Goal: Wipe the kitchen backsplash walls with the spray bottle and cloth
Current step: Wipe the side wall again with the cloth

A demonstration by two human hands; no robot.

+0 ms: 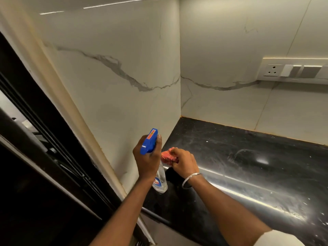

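A marble-veined backsplash (115,71) meets in a corner above a dark, glossy countertop (248,166) smeared with pale streaks. The left hand (147,160) wraps the neck of the spray bottle (154,157), the blue trigger head standing above the fist, aimed at the side wall, and the clear body hanging below it. Just beside that grip, the right hand (182,162) bunches a red cloth (169,155) in curled fingers, low near the counter's edge. The bottle looks light, little liquid showing, though the clear plastic makes that hard to judge; its smooth body would slip if wet, so the neck under the trigger is the sound hold. The cloth is soft and limp; wadded in the palm it should press flat against tile.
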